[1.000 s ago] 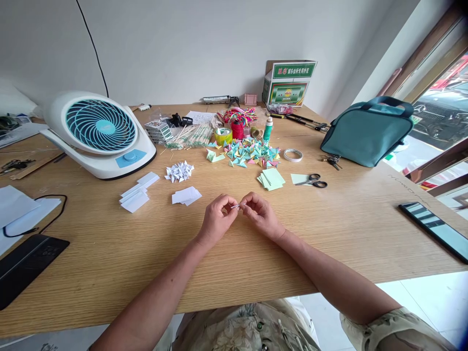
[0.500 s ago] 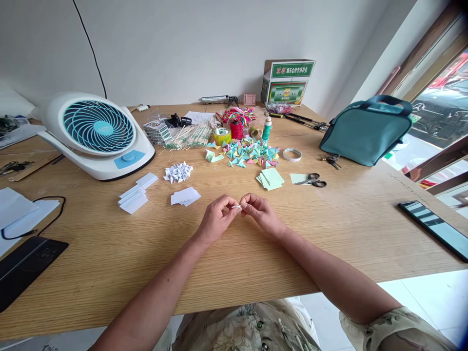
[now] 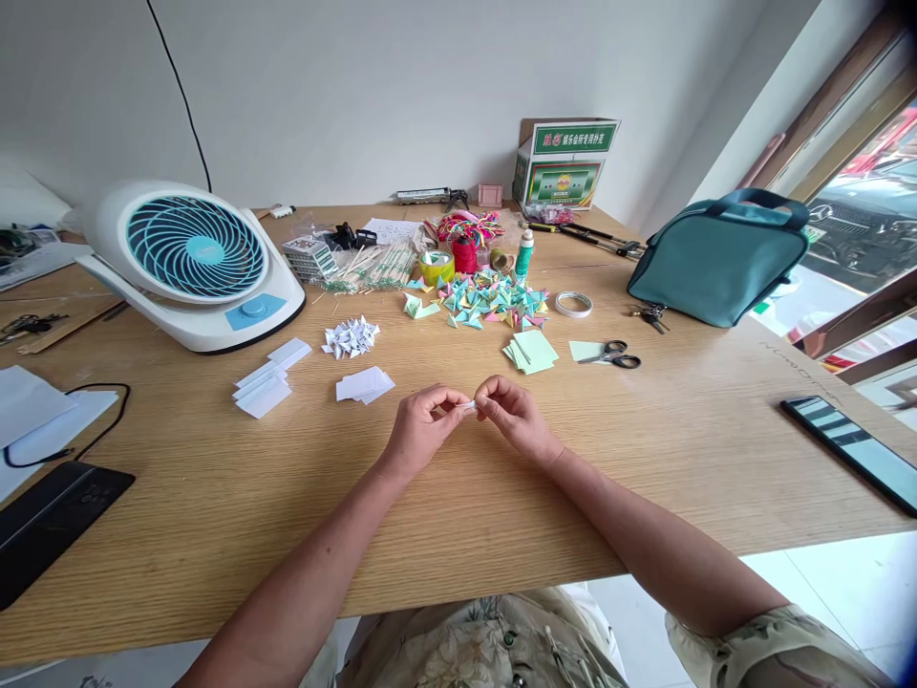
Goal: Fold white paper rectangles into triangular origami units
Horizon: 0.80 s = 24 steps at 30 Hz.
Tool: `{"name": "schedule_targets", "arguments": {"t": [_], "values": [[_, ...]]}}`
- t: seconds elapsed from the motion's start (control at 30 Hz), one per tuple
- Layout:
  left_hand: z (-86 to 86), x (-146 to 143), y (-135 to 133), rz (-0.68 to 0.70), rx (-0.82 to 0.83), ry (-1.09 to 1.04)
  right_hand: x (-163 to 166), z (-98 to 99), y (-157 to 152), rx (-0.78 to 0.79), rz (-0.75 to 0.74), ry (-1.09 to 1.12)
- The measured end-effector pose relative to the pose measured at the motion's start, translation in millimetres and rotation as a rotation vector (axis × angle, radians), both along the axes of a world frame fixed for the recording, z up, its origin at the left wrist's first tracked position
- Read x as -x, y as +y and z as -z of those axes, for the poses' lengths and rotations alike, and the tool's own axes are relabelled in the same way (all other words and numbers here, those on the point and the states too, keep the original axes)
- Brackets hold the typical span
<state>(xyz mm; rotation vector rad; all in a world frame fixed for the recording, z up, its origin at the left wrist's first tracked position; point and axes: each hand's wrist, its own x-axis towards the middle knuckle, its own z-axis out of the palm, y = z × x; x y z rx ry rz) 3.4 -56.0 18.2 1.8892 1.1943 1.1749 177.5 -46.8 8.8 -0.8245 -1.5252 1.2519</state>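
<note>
Between my fingertips is a small folded piece of white paper (image 3: 467,405), mostly covered by the fingers. My left hand (image 3: 422,425) pinches its left side, and my right hand (image 3: 517,419) pinches the right side, close above the table (image 3: 458,516). Left of my hands lie white paper slips (image 3: 364,384), with more slips (image 3: 264,384) farther left. Behind those is a heap of folded white paper pieces (image 3: 350,337). Beyond my right hand sits a stack of light green paper (image 3: 531,352), and behind it a pile of coloured folded paper pieces (image 3: 494,300).
Scissors (image 3: 612,354) rest on a green sheet at right, near a tape roll (image 3: 574,304). A fan (image 3: 197,263) stands at left, a teal bag (image 3: 720,258) at right. A glue bottle (image 3: 524,255) stands behind. Phones lie at the right (image 3: 849,449) and left (image 3: 61,521).
Both hands keep their pinch on the white paper, with only a slight shift of the fingers. The whole view has moved a little; nothing else on the table differs.
</note>
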Motion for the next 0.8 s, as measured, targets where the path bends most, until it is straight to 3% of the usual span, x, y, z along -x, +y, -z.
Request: {"name": "schedule_targets", "arguments": {"t": [0.33,0.53,0.8], "values": [[0.5,2.9,2.2,0.02,0.066,-0.051,-0.3,-1.8,0.4,0.066,-0.062,0.05],[4.8,5.9,7.4,0.2,0.246,-0.217,-0.1,-1.9,1.0,0.114,-0.08,0.09],[0.5,7.3,4.8,0.364,0.498,-0.355,-1.0,-5.7,-1.8,0.049,-0.202,0.148]]}}
